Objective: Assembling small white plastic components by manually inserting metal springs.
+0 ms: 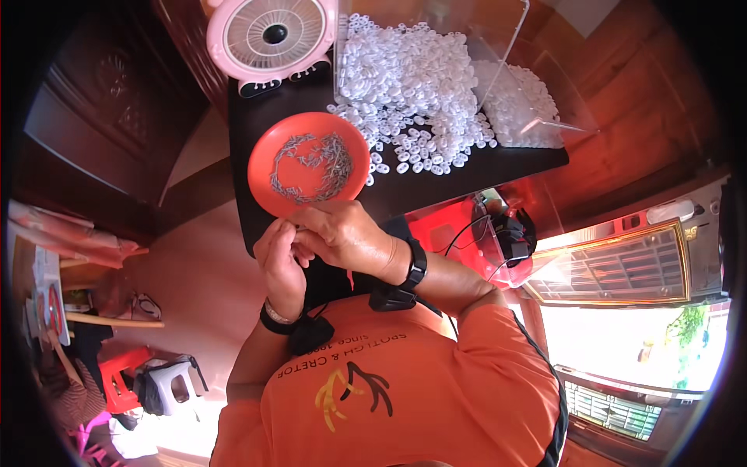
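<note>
My left hand [282,268] and my right hand [342,236] meet just in front of the orange plate, fingertips pinched together. Whatever they pinch is too small and too covered by the fingers to make out. Close beyond them, the round orange plate [307,183] holds many small grey metal pieces [336,167], slim like screws or pins, spread in a ring. Right of the plate, a large heap of small white oval plastic pieces [405,70], with holes in them, covers the dark table [268,105]. Both wrists wear black bands.
A pink fan [274,33] stands at the back left. Clear panels [510,39] rise around the heap, and a clear bag [521,105] of white pieces lies at the right. Below the table's right edge are a red stool [440,227] and black gear with cables [510,233].
</note>
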### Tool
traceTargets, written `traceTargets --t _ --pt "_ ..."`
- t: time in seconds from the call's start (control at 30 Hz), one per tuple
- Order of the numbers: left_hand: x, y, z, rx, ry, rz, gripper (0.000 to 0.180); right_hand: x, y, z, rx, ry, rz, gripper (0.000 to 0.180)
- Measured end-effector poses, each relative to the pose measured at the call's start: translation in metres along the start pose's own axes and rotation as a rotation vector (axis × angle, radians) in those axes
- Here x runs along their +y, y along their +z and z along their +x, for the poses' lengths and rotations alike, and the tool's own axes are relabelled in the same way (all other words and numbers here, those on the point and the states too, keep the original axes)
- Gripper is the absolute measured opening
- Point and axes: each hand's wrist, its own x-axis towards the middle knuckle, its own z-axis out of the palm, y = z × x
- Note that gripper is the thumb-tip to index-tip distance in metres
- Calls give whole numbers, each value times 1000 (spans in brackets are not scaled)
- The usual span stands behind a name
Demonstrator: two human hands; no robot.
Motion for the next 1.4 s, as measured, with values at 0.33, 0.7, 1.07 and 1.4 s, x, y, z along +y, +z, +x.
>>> traceTargets --t 0.33,0.7,1.07,1.4 --pt "6 -11 3 -41 34 29 33 38 -197 28 657 4 -856 20" --pt "4 -8 3 -98 -4 50 27 101 -255 35 367 195 -854 18" --pt "7 -13 1 -122 -41 77 27 118 -111 28 -332 247 -719 13" --pt "4 -11 3 -145 -71 74 27 129 -95 34 -357 188 -876 13"
